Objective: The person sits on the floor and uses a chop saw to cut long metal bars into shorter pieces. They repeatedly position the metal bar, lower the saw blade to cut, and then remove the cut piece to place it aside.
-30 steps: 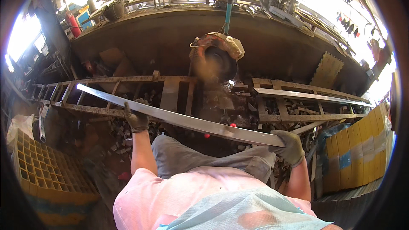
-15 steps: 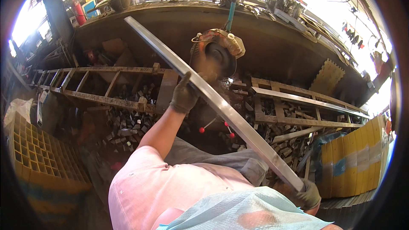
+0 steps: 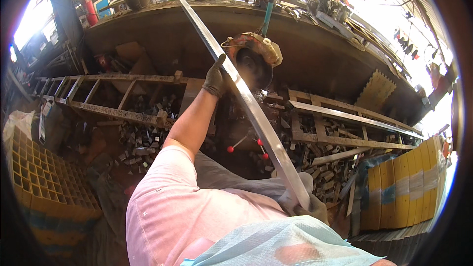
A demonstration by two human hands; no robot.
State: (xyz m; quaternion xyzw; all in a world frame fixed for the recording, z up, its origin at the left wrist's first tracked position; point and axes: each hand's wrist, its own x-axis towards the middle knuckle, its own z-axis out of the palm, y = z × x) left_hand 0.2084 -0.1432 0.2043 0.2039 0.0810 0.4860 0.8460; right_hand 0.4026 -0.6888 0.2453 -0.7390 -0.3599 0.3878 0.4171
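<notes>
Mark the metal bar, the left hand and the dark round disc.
Metal bar (image 3: 250, 102): head view, middle of its long face.
Left hand (image 3: 215, 81): head view, back of the dark glove.
Dark round disc (image 3: 256, 67): head view, near the middle of its face.

Hands (image 3: 215, 80) apart, left arm (image 3: 191, 124) outstretched; right low

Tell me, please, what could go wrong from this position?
The metal bar passes close to the dark disc in this view and might knock it. Its far end, well beyond the left hand, could swing into the brown bench. The right hand, at the lower end, might slip off.
</notes>
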